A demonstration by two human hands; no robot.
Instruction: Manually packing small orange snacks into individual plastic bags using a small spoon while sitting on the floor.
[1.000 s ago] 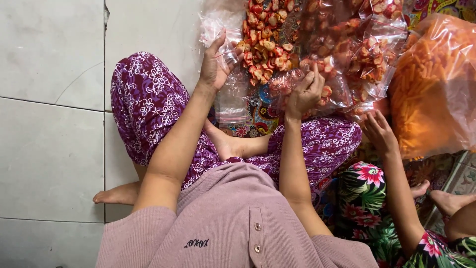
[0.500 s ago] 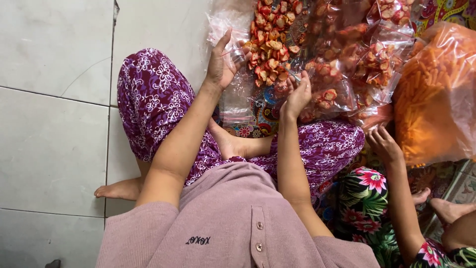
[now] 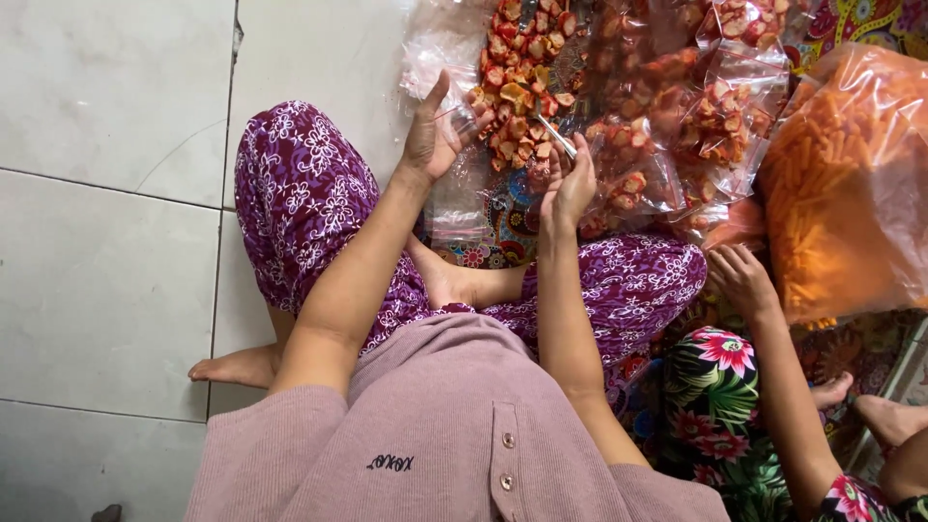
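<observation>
I sit cross-legged on the floor. My left hand [image 3: 435, 135] holds up a small clear plastic bag [image 3: 454, 198] by its mouth, just left of a heap of red-orange snack pieces [image 3: 517, 82]. My right hand [image 3: 568, 184] is closed around a thin metal spoon [image 3: 553, 135], whose far end points into the heap. The two hands are close together, with the bag hanging between them and above my knee.
Several small filled snack bags [image 3: 715, 121] lie to the right of the heap. A large clear bag of orange stick snacks [image 3: 851, 184] stands at far right. Another person's hand [image 3: 742, 280] rests near it, beside a floral-clothed leg [image 3: 715, 406]. Pale floor tiles [image 3: 106, 242] lie to my left.
My right hand has lifted off the heap and turned, so the metal spoon shows. My left hand has shifted slightly with the bag. The other person's hand has dropped a little lower.
</observation>
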